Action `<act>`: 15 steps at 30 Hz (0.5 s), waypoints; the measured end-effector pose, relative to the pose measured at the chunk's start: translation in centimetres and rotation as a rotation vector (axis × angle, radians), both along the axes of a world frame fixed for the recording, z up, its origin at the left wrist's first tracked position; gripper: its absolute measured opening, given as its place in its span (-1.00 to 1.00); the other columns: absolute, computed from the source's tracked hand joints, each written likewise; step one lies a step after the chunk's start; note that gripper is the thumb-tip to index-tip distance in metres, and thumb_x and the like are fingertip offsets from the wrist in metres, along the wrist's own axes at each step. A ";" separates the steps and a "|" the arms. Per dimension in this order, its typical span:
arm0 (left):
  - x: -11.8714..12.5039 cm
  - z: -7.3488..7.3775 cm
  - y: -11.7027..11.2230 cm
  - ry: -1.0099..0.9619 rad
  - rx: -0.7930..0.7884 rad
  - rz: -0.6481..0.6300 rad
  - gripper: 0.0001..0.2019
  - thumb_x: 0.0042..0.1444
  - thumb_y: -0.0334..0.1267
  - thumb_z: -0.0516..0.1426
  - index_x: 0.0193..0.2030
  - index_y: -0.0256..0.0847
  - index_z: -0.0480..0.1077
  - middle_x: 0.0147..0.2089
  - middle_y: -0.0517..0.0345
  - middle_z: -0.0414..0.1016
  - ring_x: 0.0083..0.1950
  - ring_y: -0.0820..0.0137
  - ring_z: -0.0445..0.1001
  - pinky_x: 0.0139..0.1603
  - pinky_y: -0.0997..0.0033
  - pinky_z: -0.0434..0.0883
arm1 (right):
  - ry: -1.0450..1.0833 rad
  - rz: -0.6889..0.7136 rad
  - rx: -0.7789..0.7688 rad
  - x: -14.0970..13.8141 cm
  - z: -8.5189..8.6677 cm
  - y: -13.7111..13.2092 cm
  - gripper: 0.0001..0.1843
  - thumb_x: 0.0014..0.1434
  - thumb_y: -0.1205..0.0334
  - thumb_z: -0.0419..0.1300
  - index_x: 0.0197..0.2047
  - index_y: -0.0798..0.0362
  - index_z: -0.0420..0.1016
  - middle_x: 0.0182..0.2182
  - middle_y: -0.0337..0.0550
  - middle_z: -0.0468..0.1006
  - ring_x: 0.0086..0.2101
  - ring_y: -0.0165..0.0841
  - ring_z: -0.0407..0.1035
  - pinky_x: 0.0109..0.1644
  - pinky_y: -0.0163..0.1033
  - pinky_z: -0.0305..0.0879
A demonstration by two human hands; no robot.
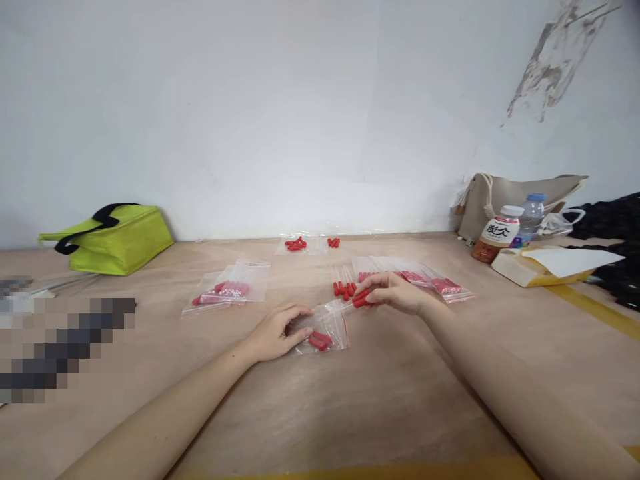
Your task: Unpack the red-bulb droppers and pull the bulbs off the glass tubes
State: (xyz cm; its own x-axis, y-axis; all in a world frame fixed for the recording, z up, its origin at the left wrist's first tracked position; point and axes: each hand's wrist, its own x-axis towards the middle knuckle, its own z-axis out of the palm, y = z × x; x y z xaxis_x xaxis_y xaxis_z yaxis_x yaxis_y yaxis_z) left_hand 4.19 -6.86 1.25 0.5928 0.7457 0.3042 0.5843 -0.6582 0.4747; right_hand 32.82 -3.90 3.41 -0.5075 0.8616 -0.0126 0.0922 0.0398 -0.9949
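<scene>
My left hand (281, 332) is curled round the left side of a clear zip bag (336, 320), fingers and thumb gripping it. Two or so red pieces (320, 341) lie inside this bag. At the bag's upper right, my right hand (393, 293) pinches several red-ended pieces (361, 299) between thumb and fingertips. Their thin pale ends point toward the bag's mouth; whether they are inside it I cannot tell. Just behind lie several loose red-ended pieces (342, 289) with thin, pale stems. Filled clear bags (434, 281) with red pieces are spread beyond my right hand.
More filled bags (233, 288) lie at the left. Against the wall are further red pieces (296, 245) on clear bags. A lime-green bag (123, 243) stands far left. At right are a drink bottle (497, 235), a water bottle (533, 215), a beige bag (555, 188) and an opened packet (530, 267).
</scene>
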 end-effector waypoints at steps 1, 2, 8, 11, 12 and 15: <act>0.0 0.0 0.0 -0.001 -0.004 0.000 -0.70 0.09 -0.14 0.06 -0.05 -0.16 0.35 -0.09 0.07 0.42 -0.12 0.32 0.40 -0.14 0.36 0.35 | 0.032 -0.046 -0.021 0.9 0.3 0.3 -0.77 -0.17 0.29 0.23 -0.35 0.14 0.49 -0.44 -0.14 0.55 -0.46 -0.42 0.43 -0.35 -0.32 0.34; -0.1 -0.1 0.0 -0.005 -0.008 -0.004 -0.71 0.09 -0.14 0.07 -0.06 -0.16 0.35 -0.10 0.07 0.42 -0.12 0.32 0.40 -0.13 0.35 0.35 | 0.076 -0.106 -0.029 1.9 0.5 0.6 -0.79 -0.18 0.30 0.23 -0.38 0.14 0.49 -0.47 -0.16 0.55 -0.48 -0.42 0.42 -0.38 -0.32 0.33; -0.1 -0.1 0.0 -0.106 -0.066 0.005 -0.72 0.12 -0.12 0.04 -0.08 -0.15 0.38 -0.05 0.05 0.39 -0.06 0.32 0.37 -0.09 0.35 0.35 | 0.214 -0.437 0.035 3.8 1.1 2.2 -0.80 -0.12 0.28 0.19 -0.33 0.10 0.46 -0.37 -0.08 0.57 -0.37 -0.36 0.46 -0.28 -0.27 0.40; 0.5 0.3 0.7 -0.286 -0.144 0.129 -0.71 0.11 -0.10 0.03 -0.12 -0.17 0.41 -0.02 0.06 0.38 0.03 0.28 0.33 0.01 0.30 0.30 | -0.005 -0.549 0.396 1.2 0.5 2.6 -0.77 0.02 0.20 0.12 -0.24 0.10 0.42 -0.26 -0.03 0.55 -0.28 -0.33 0.46 -0.24 -0.24 0.40; 0.8 0.5 1.3 -0.364 -0.208 0.180 -0.72 0.09 -0.10 0.06 -0.14 -0.17 0.43 -0.02 0.07 0.39 0.05 0.28 0.31 0.06 0.30 0.27 | -0.158 -0.564 0.571 0.0 0.2 2.7 -0.73 0.07 0.18 0.06 -0.19 0.11 0.40 -0.25 -0.02 0.54 -0.29 -0.34 0.45 -0.26 -0.24 0.40; 1.8 1.1 4.2 -0.541 -0.447 0.311 -0.73 0.03 -0.12 0.12 -0.18 -0.20 0.44 -0.03 0.09 0.43 0.08 0.28 0.30 0.12 0.34 0.20 | -0.297 -0.534 0.701 -3.9 -0.7 3.1 -0.74 0.05 0.23 0.09 -0.18 0.11 0.42 -0.31 -0.08 0.54 -0.33 -0.36 0.43 -0.22 -0.23 0.35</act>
